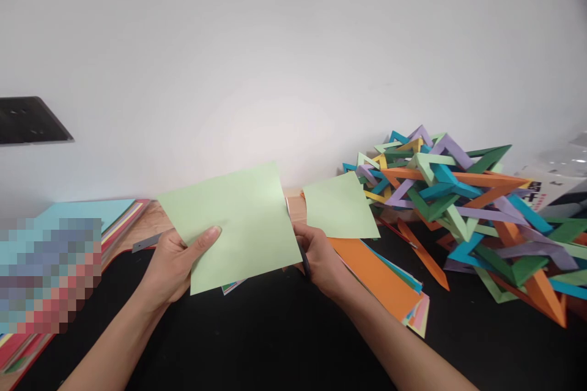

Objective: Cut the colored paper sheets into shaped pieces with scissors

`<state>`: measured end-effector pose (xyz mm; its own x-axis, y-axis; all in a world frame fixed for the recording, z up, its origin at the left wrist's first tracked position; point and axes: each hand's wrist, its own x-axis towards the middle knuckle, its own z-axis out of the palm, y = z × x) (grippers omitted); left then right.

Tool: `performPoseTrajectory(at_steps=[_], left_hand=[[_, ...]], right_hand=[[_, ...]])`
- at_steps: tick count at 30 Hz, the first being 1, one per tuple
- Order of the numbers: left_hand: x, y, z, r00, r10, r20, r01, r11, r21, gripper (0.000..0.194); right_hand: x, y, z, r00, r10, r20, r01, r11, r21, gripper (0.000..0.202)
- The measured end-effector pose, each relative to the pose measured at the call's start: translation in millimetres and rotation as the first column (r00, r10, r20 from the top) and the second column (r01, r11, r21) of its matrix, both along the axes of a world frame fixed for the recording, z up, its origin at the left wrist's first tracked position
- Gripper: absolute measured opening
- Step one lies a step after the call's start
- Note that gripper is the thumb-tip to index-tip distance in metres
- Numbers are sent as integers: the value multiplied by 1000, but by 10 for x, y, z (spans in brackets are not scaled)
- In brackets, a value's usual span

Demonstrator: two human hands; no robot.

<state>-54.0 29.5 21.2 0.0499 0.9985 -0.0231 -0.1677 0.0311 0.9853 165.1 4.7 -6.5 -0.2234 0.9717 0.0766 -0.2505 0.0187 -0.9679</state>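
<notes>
Forearms: both are extended from the near edge over the black bench [257,342].
Left hand [172,263]: fingers are closed on the light green sheet [233,226], thumb on top at its left edge.
Right hand [321,259]: fingers are wrapped around scissors [300,250], which are mostly hidden, at the sheet's right edge; blade opening cannot be told.
Sheet axis: long side runs left to right between the hands, raised off the bench.
Cut piece [339,208]: lies just right of the scissors.
Farther right: orange paper stack [380,278], then folded paper frames [463,208].

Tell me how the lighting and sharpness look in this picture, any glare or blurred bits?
Head view: soft, even light, a faint bright patch on the wall; the green sheet in the left hand and the paper shapes look sharp; a pixelated block hides part of the paper stack at left; the top right corner darkens.
</notes>
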Motion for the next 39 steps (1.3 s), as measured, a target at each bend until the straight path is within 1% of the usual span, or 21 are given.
performPoseTrajectory(at_steps=[2,7,12,19,22,25,30,39], left_hand=[[1,-2,0,1000,-8,9,8,1000,5,31],[6,-14,12,1000,-18,23,18,1000,4,29],[3,-6,9,999,-29,29,29,999,15,27],[-9,0,-8,999,-30,38,29,1000,11,27],[-12,-5,-8,998,-41,38,40,999,19,25],[-12,-8,-5,998,-54,42,54,999,11,25],[-10,0,-13,997,-59,42,59,998,-11,24],[-21,-10,-21,996,-80,38,80,997,-10,24]], right_hand=[[-6,3,0,1000,-8,24,8,1000,-3,14],[-22,11,19,999,-28,29,28,1000,-2,16],[-35,-4,45,999,-42,29,43,999,-4,9],[-22,-36,89,998,28,-52,-26,998,52,27],[-16,-28,64,998,28,-53,-26,999,29,33],[-15,-21,35,999,20,-49,-21,1000,-16,35],[-16,-11,27,1000,0,-28,-2,998,-61,29],[-18,8,37,999,-33,19,34,998,-49,11]])
